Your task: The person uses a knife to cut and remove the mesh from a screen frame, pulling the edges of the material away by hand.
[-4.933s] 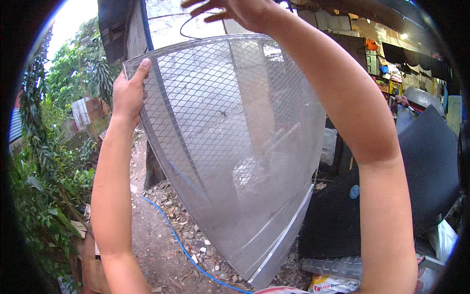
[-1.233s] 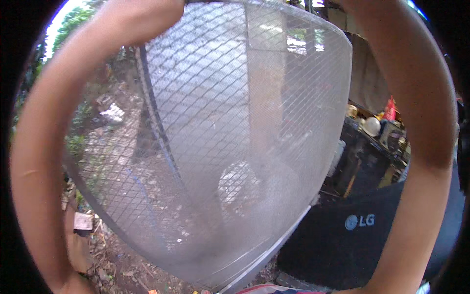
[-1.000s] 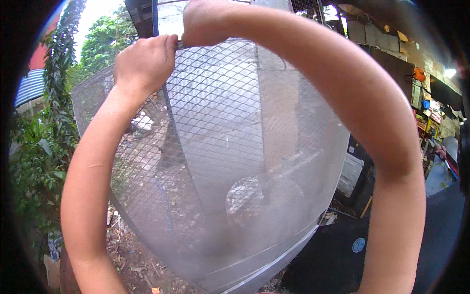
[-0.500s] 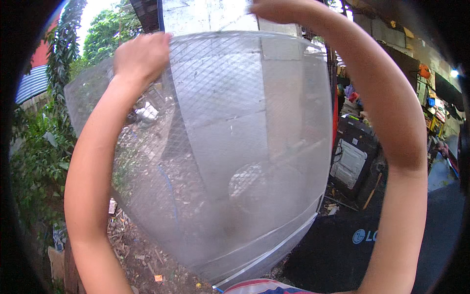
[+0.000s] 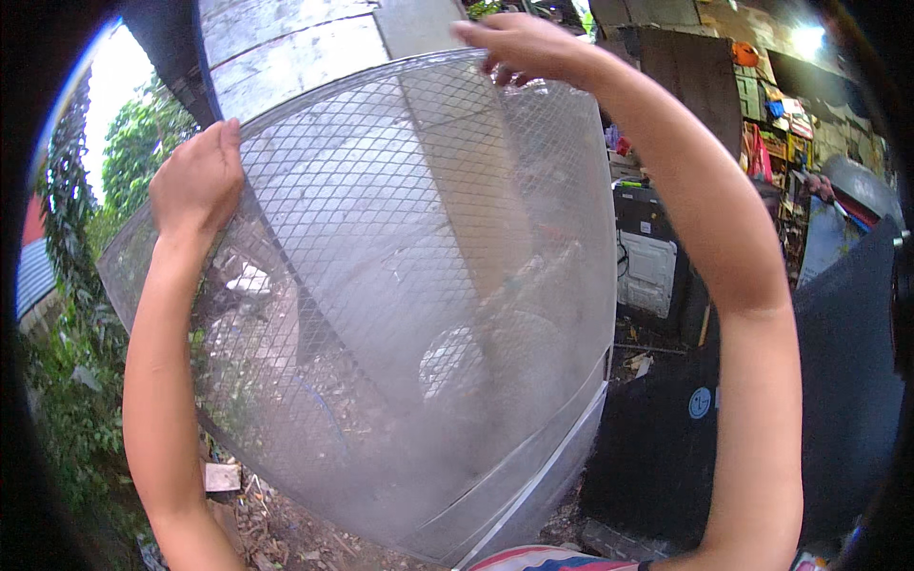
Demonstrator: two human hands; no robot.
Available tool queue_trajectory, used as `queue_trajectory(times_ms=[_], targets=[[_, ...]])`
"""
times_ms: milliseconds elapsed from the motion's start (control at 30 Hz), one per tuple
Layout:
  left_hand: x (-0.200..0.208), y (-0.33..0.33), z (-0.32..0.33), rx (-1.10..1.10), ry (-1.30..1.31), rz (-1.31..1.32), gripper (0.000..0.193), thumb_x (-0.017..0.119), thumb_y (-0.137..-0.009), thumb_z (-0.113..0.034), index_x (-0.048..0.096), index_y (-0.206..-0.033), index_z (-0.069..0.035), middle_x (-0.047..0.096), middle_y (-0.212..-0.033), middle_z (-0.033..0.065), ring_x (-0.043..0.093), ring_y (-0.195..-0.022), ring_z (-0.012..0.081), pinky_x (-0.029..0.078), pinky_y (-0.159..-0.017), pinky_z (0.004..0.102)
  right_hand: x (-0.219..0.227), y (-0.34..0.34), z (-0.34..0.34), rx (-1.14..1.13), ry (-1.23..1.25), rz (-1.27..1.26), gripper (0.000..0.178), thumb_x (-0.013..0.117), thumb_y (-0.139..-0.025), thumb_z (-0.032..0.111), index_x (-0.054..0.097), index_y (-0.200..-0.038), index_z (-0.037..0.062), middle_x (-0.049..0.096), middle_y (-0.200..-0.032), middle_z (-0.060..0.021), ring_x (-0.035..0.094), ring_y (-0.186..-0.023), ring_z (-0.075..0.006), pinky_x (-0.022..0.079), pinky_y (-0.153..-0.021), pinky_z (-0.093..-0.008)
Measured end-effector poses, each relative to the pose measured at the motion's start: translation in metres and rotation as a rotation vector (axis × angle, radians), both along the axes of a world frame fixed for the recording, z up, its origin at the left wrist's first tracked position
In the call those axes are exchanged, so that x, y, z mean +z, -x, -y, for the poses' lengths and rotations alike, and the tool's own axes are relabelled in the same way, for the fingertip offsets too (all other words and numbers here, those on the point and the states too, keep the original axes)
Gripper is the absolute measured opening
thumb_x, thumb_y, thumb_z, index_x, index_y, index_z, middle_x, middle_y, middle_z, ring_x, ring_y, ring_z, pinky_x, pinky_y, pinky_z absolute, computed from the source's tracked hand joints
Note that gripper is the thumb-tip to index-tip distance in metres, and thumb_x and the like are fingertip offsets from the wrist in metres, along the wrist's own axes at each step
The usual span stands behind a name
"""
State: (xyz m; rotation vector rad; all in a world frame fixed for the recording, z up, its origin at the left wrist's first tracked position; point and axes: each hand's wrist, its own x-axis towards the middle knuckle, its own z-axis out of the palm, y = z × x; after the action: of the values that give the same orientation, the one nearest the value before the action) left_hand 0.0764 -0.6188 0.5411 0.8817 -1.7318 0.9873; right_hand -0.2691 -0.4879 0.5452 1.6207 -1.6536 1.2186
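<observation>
I hold a large sheet of grey wire mesh (image 5: 400,314) with a metal frame upright in front of me, raised to head height. My left hand (image 5: 198,176) rests on its upper left edge, fingers wrapped over the rim. My right hand (image 5: 519,46) pinches the top edge near the upper right corner. The mesh fills the middle of the view, and the ground behind shows through it. Its lower framed edge (image 5: 533,476) slants down toward my body.
A weathered wooden post and boards (image 5: 286,38) stand behind the mesh. A black appliance panel (image 5: 666,447) and a white box (image 5: 647,271) lie to the right, with cluttered shelves (image 5: 771,105) beyond. Trees (image 5: 86,247) and rubble-strewn dirt (image 5: 267,514) are at the left.
The mesh has stayed raised while my view shifted. My left hand moved along the upper left edge, and my right hand came down onto the top edge.
</observation>
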Motion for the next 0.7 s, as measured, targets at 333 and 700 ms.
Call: queue_trajectory(times_ms=[333,700], targets=[[0.010,0.047,-0.045,0.038,-0.040,0.064,0.042,0.037,-0.099,-0.044,0.065,-0.108,-0.013,0.067,-0.101,0.0170,0.063,-0.097,0.0392,0.049,-0.082,0.0498,0.019,-0.044,0.000,-0.298,-0.101,-0.149,0.033,0.060,-0.081,0.028,0.073,-0.103,0.0057,0.071,-0.105,-0.0147,0.068,-0.099,-0.0268,0.053,-0.086,-0.0368],[0.030,0.178,-0.070,0.033,-0.135,0.267,0.049,0.029,-0.100,-0.038,0.065,-0.105,-0.005,0.066,-0.103,0.0238,0.061,-0.100,0.0426,0.047,-0.087,0.0526,0.036,-0.039,0.004,-0.167,-0.190,-0.197,0.039,0.065,-0.083,0.039,0.072,-0.107,0.0089,0.068,-0.114,-0.0151,0.065,-0.107,-0.0272,0.052,-0.090,-0.0369]])
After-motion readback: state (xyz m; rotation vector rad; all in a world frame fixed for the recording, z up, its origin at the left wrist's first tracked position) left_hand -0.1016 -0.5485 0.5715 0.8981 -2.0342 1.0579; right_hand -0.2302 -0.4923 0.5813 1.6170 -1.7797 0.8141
